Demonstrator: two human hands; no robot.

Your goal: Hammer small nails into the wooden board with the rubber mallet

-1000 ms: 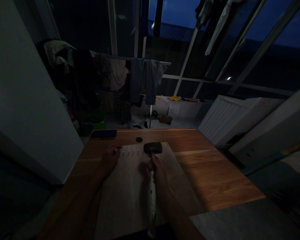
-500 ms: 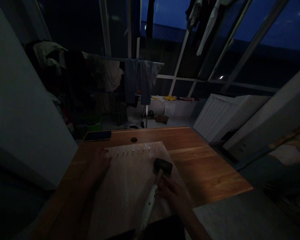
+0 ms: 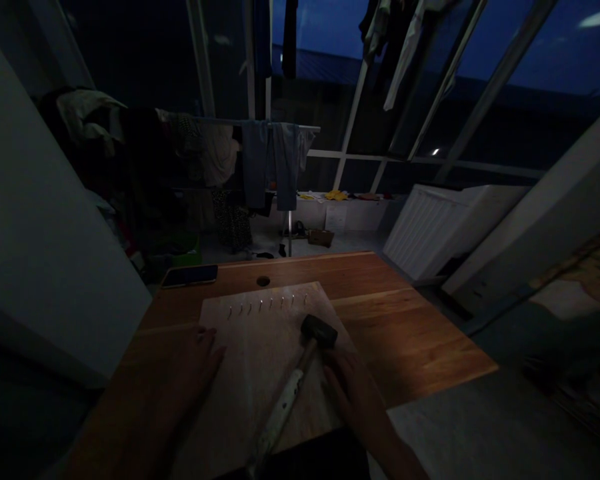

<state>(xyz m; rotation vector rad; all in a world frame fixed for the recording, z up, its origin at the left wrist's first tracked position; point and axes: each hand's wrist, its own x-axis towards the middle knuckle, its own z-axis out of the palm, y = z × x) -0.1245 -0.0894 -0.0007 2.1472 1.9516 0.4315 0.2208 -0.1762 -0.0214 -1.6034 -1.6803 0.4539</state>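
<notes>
A mallet point(image 3: 285, 399) with a dark head and a pale, worn handle lies diagonally on a light wooden board point(image 3: 250, 360). Along the board's far edge several thin nails point(image 3: 271, 303) stand in a row. My right hand point(image 3: 353, 390) rests at the board's right side, close beside the mallet's head, fingers apart and holding nothing. On the left edge of the board lies my left hand point(image 3: 199, 363), fingers spread and also holding nothing. Dim light blurs the fingers' finer detail.
The board rests on a wooden table point(image 3: 405, 333) with a round hole point(image 3: 263, 281) near its far edge. A phone point(image 3: 190, 275) lies at the far left corner. Behind stands a drying rack with hanging trousers point(image 3: 283, 167); a white ribbed cabinet point(image 3: 425, 227) is at right.
My right hand has come off the mallet's handle and moved slightly right. The mallet now lies a little further left in view. My left hand has shifted down along the board's edge.
</notes>
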